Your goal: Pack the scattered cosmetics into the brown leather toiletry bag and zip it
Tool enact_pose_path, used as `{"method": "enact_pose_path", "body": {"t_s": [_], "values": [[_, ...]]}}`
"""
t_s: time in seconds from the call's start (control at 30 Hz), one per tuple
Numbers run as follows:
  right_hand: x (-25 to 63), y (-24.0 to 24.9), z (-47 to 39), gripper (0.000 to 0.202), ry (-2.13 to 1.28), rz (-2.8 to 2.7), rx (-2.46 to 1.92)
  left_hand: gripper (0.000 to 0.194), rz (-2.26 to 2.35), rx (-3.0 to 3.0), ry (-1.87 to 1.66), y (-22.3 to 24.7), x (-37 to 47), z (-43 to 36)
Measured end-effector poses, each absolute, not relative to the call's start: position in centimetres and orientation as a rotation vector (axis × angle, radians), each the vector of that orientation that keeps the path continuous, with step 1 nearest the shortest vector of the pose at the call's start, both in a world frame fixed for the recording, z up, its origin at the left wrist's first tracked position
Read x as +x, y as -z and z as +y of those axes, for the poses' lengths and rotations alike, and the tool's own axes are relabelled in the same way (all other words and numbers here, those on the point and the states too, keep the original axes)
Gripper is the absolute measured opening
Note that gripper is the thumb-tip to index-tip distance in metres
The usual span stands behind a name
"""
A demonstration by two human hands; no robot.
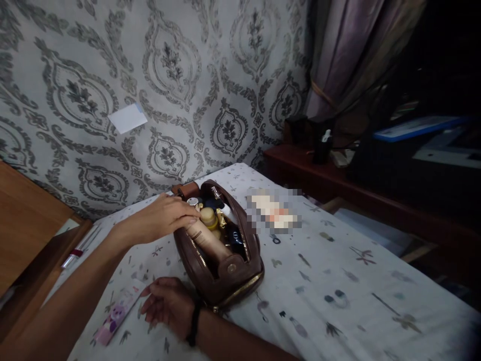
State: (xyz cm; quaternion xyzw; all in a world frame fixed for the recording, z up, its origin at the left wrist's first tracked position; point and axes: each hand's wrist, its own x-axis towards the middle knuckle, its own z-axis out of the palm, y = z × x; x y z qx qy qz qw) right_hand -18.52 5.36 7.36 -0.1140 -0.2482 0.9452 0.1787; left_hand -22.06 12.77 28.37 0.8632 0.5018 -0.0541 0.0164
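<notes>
A brown zippered bag (240,273) lies open on the patterned bed sheet. Inside are a beige tube (206,240), a yellow-lidded jar (208,218), a white tube (230,214) and a dark item (236,238). My left hand (165,216) grips the bag's left rim, its fingertips beside the beige tube. Below it, my right hand (169,303), with a black band at the wrist, is near the bag's lower left side; its fingers are loosely curled and apart, with nothing clearly held. A pink and purple packet (118,313) lies flat by its fingertips.
A blurred-out item (273,211) lies right of the bag. Slim silver-and-red items (75,254) rest at the left edge near a wooden panel (33,220). The patterned wall (195,90) stands behind. At the right are a dark red desk (293,160) and an open drawer (372,230).
</notes>
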Motion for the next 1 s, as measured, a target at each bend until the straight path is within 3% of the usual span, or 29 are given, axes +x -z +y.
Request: {"method": "enact_pose_path", "body": {"t_s": [0.27, 0.67, 1.0], "values": [[-18.8, -6.9, 5.5, 0.040, -2.678, -0.695, -0.285, 0.030, 1.607, 2.717, 0.259, -28.5, -21.7, 12.6], [-18.2, -7.7, 5.7, 0.029, -2.685, -0.711, -0.368, 0.038, 1.627, 2.749, 0.111, -28.1, -21.5, 11.9], [-18.0, -8.0, 5.5, 0.036, -2.644, -0.761, -0.376, 0.033, 1.912, 2.460, -0.772, -25.7, -21.9, 7.2]]}}
